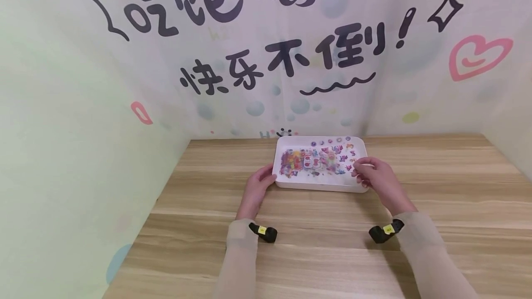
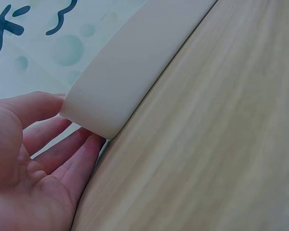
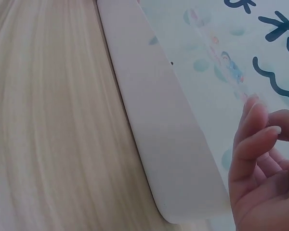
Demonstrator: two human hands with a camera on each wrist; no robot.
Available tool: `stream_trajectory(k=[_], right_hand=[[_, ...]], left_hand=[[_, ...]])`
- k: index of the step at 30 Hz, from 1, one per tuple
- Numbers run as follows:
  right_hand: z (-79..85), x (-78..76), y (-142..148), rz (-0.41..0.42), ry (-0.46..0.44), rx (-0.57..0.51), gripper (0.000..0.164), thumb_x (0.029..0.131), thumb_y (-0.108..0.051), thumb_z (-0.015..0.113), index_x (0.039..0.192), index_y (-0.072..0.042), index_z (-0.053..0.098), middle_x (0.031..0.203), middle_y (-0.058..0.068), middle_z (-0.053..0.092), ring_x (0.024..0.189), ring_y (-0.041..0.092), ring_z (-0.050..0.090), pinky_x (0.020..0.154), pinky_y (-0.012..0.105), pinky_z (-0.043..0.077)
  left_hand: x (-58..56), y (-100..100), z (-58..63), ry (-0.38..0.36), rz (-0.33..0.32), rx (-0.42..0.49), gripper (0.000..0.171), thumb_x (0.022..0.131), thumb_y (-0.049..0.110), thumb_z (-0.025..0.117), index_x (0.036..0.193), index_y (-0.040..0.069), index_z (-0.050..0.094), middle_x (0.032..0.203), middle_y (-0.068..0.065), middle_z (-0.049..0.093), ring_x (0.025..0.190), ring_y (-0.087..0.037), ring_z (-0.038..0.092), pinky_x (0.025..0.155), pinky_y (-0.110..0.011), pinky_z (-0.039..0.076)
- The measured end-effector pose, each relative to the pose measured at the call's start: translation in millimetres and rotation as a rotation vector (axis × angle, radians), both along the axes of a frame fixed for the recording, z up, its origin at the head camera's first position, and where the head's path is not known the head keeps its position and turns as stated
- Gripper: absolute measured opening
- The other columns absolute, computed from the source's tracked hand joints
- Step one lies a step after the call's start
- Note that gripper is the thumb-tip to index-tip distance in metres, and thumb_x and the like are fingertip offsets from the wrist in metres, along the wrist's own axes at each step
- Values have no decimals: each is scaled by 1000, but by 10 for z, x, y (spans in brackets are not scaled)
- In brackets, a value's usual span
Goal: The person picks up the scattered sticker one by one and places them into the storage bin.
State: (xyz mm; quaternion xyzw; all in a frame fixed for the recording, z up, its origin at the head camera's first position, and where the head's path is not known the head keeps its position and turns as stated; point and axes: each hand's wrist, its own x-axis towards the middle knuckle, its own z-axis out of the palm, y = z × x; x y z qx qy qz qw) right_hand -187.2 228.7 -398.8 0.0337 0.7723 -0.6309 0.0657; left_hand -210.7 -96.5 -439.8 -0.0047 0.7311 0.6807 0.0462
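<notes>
A shallow white tray sits on the table, holding many small colourful stickers and a pale piece with a cartoon character. My left hand holds the tray's left end. In the left wrist view its thumb touches the upper rim, while the fingers reach the wall's lower edge. Over the tray's right end is my right hand, fingers curled and tips together. From those tips a see-through strip with colourful figures stretches above the rim; it looks like clear sticker film. Its full shape cannot be made out.
A wood-grain table lies under the tray. Behind it hangs a pale printed cloth with dark lettering, close to the tray's far edge. Small round pieces line the tray's back right. Each wrist wears a black camera.
</notes>
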Motion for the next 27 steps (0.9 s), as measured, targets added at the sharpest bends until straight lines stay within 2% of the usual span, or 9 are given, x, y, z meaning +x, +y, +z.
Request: stream_trajectory(k=[7, 11, 14, 21, 23, 27], right_hand=[[16, -139, -103, 34, 16, 45, 44, 88, -35, 54, 113, 1, 46, 93, 11, 63, 72, 14, 58, 63, 24, 51], [33, -219, -175, 38, 12, 32, 43, 88, -33, 55, 112, 1, 46, 95, 14, 62, 73, 15, 60, 63, 23, 51], [49, -271, -224, 47, 0, 41, 43, 88, -33, 54, 114, 0, 46, 99, 16, 61, 79, 21, 60, 67, 25, 52], [28, -409, -347, 58, -46, 85, 40, 90, -29, 53, 117, 0, 45, 101, 17, 58, 88, 30, 57, 74, 31, 52], [14, -441, -383, 65, -62, 88, 40, 90, -28, 52, 118, 0, 44, 101, 17, 58, 91, 33, 56, 76, 33, 52], [-12, -482, -453, 76, -84, 82, 38, 91, -26, 51, 117, 1, 44, 100, 16, 58, 88, 30, 57, 76, 32, 52]], left_hand=[[90, 1, 170, -1, -25, -6, 42, 88, 13, 56, 128, 5, 47, 129, -13, 48, 119, -24, 42, 98, -35, 36], [108, 0, 189, 7, -25, -9, 43, 88, 14, 56, 128, 5, 47, 129, -13, 48, 119, -24, 43, 98, -34, 36], [92, -1, 164, 9, -27, 1, 43, 87, 13, 57, 128, 5, 47, 128, -13, 48, 119, -25, 43, 98, -35, 36], [-15, -15, -70, 11, 9, 0, 40, 86, 19, 59, 125, 14, 52, 124, -3, 52, 114, -16, 47, 95, -31, 39], [-16, -15, -74, 18, 10, 0, 40, 86, 20, 59, 125, 15, 52, 124, -2, 52, 114, -15, 47, 95, -31, 39], [-23, -17, -82, 13, 18, -8, 39, 85, 22, 60, 124, 18, 53, 122, 1, 53, 112, -12, 48, 94, -29, 40]])
